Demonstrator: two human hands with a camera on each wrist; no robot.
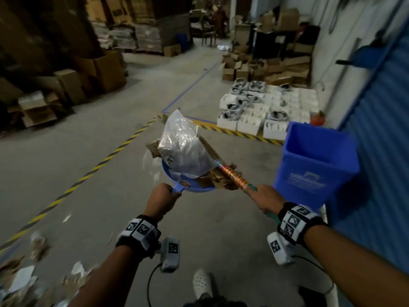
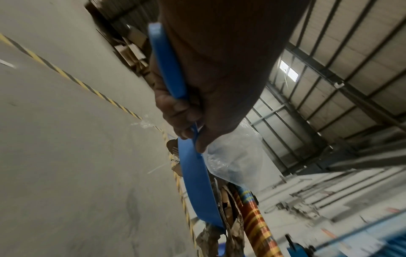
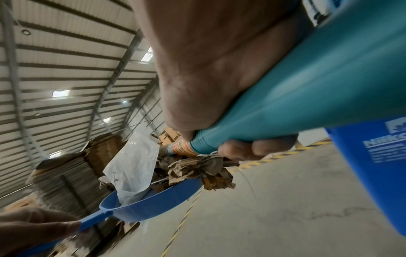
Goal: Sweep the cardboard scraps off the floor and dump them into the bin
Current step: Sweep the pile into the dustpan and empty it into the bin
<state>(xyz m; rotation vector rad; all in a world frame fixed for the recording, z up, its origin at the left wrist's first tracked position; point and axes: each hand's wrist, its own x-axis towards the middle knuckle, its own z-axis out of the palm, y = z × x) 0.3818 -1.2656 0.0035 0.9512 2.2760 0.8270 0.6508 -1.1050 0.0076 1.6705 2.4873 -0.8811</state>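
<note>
My left hand (image 1: 162,199) grips the handle of a blue dustpan (image 1: 192,189) held up off the floor. The pan carries brown cardboard scraps (image 1: 218,179) and a clear plastic bag (image 1: 183,147). My right hand (image 1: 264,199) grips the broom handle (image 1: 232,176), teal at the grip and striped red and gold further down, which lies across the load. The blue bin (image 1: 316,165) stands open on the floor to the right of the pan. In the wrist views, the left hand (image 2: 186,111) wraps the dustpan (image 2: 197,187) handle and the right hand (image 3: 219,87) wraps the broom handle (image 3: 307,97) beside the bin (image 3: 377,167).
More cardboard and paper scraps (image 1: 33,262) lie on the floor at the lower left. White boxes (image 1: 265,111) sit behind yellow-black floor tape (image 1: 232,129). Stacked cartons (image 1: 66,80) line the left. A blue shutter wall (image 1: 380,129) runs along the right. My white shoe (image 1: 202,282) shows below.
</note>
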